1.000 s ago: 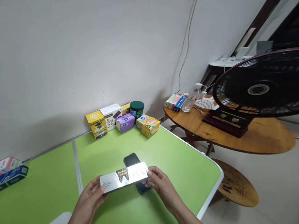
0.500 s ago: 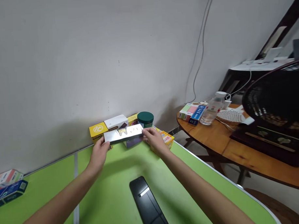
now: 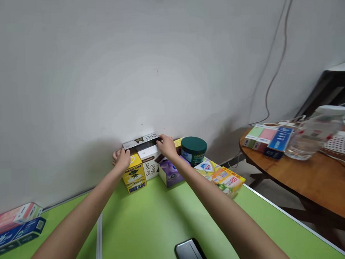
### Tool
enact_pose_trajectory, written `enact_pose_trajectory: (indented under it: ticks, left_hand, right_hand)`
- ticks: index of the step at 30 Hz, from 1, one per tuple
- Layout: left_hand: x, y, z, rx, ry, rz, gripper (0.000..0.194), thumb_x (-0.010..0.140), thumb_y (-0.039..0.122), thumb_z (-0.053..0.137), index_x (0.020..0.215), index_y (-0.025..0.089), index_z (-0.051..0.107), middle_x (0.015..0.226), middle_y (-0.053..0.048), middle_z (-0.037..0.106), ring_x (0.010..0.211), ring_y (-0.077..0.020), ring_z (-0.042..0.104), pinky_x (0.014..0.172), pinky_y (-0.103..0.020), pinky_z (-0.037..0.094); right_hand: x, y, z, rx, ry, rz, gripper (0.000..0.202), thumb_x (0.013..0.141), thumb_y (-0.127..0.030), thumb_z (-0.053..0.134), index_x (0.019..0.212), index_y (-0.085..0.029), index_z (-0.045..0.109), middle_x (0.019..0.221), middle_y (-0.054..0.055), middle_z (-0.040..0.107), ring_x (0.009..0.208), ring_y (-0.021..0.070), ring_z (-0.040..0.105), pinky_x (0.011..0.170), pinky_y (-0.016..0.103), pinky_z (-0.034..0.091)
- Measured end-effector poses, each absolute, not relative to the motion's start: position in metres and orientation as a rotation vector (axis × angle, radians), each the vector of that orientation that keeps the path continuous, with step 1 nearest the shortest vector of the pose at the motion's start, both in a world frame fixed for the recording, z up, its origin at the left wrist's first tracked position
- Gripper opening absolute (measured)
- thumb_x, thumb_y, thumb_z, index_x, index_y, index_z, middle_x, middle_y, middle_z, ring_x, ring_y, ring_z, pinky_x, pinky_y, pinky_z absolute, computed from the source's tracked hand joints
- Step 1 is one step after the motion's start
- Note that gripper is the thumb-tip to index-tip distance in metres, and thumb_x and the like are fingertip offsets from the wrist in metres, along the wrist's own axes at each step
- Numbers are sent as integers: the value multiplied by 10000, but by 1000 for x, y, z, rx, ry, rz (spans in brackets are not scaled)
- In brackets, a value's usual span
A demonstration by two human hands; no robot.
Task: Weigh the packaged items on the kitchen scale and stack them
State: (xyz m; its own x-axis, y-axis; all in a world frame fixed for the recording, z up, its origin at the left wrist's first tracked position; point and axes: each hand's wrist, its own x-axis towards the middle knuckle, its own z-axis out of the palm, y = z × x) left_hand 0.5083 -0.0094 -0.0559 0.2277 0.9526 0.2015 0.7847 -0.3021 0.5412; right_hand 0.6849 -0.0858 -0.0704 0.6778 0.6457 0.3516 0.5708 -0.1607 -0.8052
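Note:
A long flat box (image 3: pixel 141 141), silver on top and dark along its front side, spans the space between my hands. My left hand (image 3: pixel 122 159) grips its left end and my right hand (image 3: pixel 166 146) its right end. Below it stand a yellow box (image 3: pixel 134 177) and a white "Super Meal" box (image 3: pixel 150 164), against the wall; whether the long box touches their tops I cannot tell. A purple box (image 3: pixel 171 173) sits by my right wrist, and a dark green-lidded jar (image 3: pixel 194 147) stands further right.
A yellow-orange printed box (image 3: pixel 221 177) lies near the green table's (image 3: pixel 141 221) right edge. Pink and blue boxes (image 3: pixel 19 229) are at far left. A phone (image 3: pixel 190 251) lies in front. On the wooden table (image 3: pixel 313 185) stand a plastic bottle (image 3: pixel 311 134) and small boxes (image 3: pixel 267 137).
Both hands have carried the long box back toward the wall, above the yellow and white boxes. My view has shifted, so the table items appear in different places.

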Motion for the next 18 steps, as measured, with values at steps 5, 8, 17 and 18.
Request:
enact_pose_trajectory:
  ticks: [5,8,17,18]
  left_hand:
    - [508,-10,-53,2195,1645,736,327,857,253,393,1110,222,598,1294,-132,500,1284,-312,323,1051,-511,231]
    - [486,-30,-46,2260,1542,772,363,848,237,421,1179,180,559,1299,-145,479,1295,-300,291,1086,-493,160]
    - [315,-168,-81,2265,727,231,228,798,222,470,933,210,653,1044,-55,609,1084,-213,506,976,-376,366]
    - [296,-180,-85,2192,722,116,203,795,249,484,890,212,660,988,-43,626,1008,-203,547,916,-352,407]
  right_hand:
    - [676,-92,-70,-1892,-1003,41,340,790,-217,536,1102,-99,605,1112,177,627,1156,318,466,992,439,331]
    - [652,-115,-66,-1862,-1068,32,403,812,-224,493,1179,-66,541,1238,209,546,1217,315,420,1034,462,296]
    - [497,-251,-88,-1498,-1694,1007,234,801,-220,494,903,-178,699,852,44,722,799,190,645,724,276,486]
    - [478,-264,-90,-1506,-1711,1096,235,794,-209,494,879,-184,712,837,36,721,794,184,640,719,264,475]
